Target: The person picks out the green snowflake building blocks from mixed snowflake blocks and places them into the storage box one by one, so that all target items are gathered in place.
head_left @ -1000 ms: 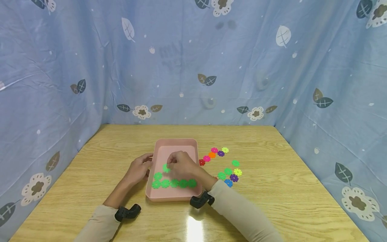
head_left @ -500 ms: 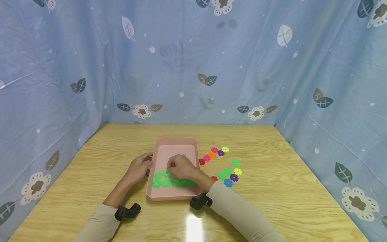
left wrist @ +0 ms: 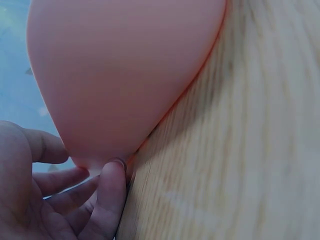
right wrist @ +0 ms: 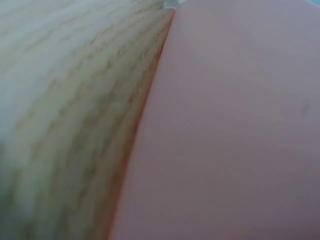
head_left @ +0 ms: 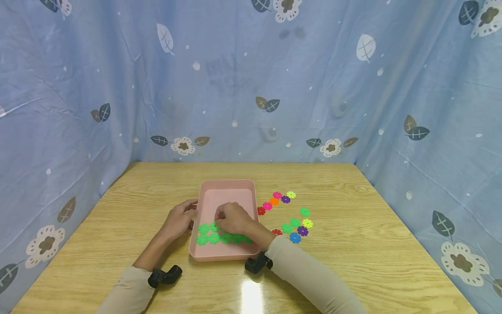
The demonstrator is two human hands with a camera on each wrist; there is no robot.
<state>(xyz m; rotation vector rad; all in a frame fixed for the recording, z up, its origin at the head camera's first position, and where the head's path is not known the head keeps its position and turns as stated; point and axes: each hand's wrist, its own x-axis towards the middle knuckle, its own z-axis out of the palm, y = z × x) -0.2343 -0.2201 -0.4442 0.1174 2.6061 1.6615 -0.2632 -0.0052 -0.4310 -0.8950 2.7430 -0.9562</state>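
Inside the pink tray (head_left: 225,253), my right hand (head_left: 234,218) has its thumb and fingers curled at a green notched plastic disc (head_left: 214,226), partly hidden behind the fingertips. Just left of that disc lies another green disc (head_left: 204,228). Nearer the tray's front wall runs a row of several green discs (head_left: 213,238), its right end behind my right wrist. My left hand (head_left: 178,221) rests at the tray's left side. In the left wrist view its fingertips touch the outer wall (left wrist: 125,75), with loosely bent fingers.
Right of the tray, a diagonal line of red, pink, orange, purple and yellow discs (head_left: 274,201) lies on the wooden table (head_left: 372,253). Closer in is a second group with green, yellow, purple, red and blue discs (head_left: 295,237). A blue patterned curtain (head_left: 235,65) surrounds the table.
My right hand has moved slightly toward the front of the tray, and the green disc at its fingertips has come down beside the neighbouring disc. The left hand stays on the tray's side.
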